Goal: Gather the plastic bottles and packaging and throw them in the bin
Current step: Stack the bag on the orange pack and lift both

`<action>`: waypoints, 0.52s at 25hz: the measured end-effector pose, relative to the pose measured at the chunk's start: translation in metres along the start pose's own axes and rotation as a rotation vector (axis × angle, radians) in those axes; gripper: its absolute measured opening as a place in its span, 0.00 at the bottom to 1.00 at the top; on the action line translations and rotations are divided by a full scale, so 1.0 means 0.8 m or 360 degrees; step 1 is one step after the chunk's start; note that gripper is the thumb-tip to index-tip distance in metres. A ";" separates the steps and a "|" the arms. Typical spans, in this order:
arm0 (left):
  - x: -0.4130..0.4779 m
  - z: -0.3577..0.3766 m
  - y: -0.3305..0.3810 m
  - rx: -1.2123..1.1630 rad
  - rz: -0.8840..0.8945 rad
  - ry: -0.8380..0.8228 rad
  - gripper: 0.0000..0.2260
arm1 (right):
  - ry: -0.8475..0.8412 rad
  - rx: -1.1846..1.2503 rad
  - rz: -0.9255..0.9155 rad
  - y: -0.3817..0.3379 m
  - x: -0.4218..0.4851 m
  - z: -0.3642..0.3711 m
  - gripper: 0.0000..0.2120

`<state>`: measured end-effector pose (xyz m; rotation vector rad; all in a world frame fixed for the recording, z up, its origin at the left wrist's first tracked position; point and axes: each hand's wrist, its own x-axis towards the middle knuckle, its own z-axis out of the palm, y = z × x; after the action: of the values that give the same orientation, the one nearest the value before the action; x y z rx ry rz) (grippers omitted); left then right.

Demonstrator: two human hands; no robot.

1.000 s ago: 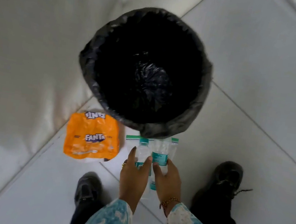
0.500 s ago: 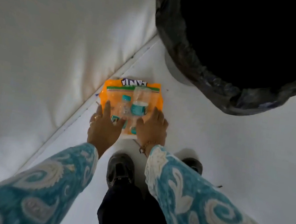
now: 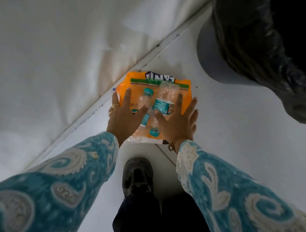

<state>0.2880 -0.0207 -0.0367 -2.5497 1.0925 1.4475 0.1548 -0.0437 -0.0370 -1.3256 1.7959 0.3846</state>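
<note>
left hand (image 3: 123, 118) flat, fingers spread, grasping nothing | right hand (image 3: 179, 122) the same | bottles (image 3: 163, 101) on orange packaging (image 3: 187, 99) lie between them, long axes pointing away | bin (image 3: 213, 51) far right

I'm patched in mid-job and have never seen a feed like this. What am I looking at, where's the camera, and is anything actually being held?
This is one wide-angle camera worn on a person's head, looking down. No machine: the left hand and right hand are bare, fingers spread. On the floor by the wall lies an orange Fanta wrapper; on it a clear zip bag and two plastic bottles with teal caps. Both hands lie flat at the pile's sides, nothing lifted yet. The bin, lined with a black bag, stands upper right. Below is a dark shoe.
</note>
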 end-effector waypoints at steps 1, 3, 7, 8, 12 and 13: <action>0.001 0.001 -0.002 -0.0077 0.0024 -0.0022 0.33 | -0.0037 0.0116 0.0023 -0.001 0.002 0.000 0.41; -0.004 -0.002 -0.002 -0.0154 0.0062 -0.0008 0.33 | -0.0079 0.0283 0.0051 -0.004 0.002 -0.003 0.39; -0.030 -0.015 0.011 -0.0212 -0.0002 0.0122 0.30 | -0.0040 0.0228 -0.0002 -0.011 -0.015 -0.017 0.35; -0.039 -0.019 0.016 -0.0227 -0.0009 0.0135 0.30 | -0.0021 0.0218 -0.0012 -0.014 -0.021 -0.020 0.34; -0.091 -0.056 0.033 -0.0285 -0.0030 0.0164 0.30 | -0.0020 0.0158 -0.0070 -0.036 -0.071 -0.057 0.31; -0.106 -0.070 0.038 -0.0314 -0.0049 0.0179 0.30 | -0.0025 0.0141 -0.0087 -0.045 -0.087 -0.070 0.31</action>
<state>0.2848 -0.0147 0.0694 -2.7996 0.9617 1.4909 0.1673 -0.0516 0.0581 -1.3034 1.7401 0.2822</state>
